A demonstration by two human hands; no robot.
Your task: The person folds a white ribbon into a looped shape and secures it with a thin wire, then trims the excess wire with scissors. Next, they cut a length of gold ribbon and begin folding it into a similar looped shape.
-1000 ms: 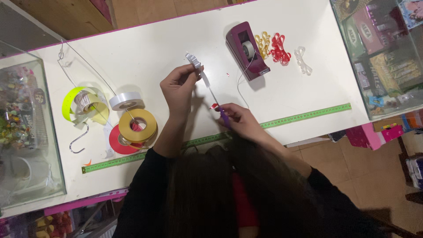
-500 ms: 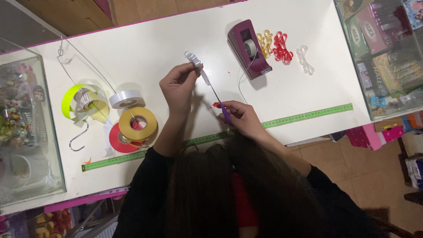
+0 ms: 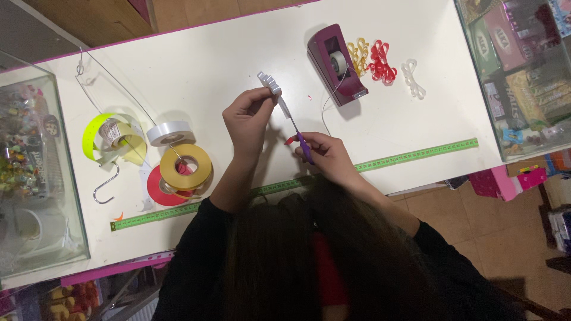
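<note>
My left hand (image 3: 250, 116) pinches a folded loop of silver-white ribbon (image 3: 269, 82) and holds it above the white table (image 3: 208, 59). My right hand (image 3: 324, 156) grips purple-handled scissors (image 3: 300, 138); their blades point up toward the ribbon, just below my left fingertips. My dark hair hides my forearms and the table's near edge under them.
A maroon tape dispenser (image 3: 336, 64) stands beyond my hands, with yellow (image 3: 358, 54), red (image 3: 379, 60) and clear ribbon bows (image 3: 413, 77) beside it. Ribbon rolls lie at left: neon yellow (image 3: 113, 137), white (image 3: 170, 133), gold (image 3: 185, 167), red (image 3: 159, 189). A green measuring tape (image 3: 416, 153) runs along the front edge. Glass cases flank the table.
Both hands stay nearly where they were, with the scissors against the ribbon. The view has shifted slightly.
</note>
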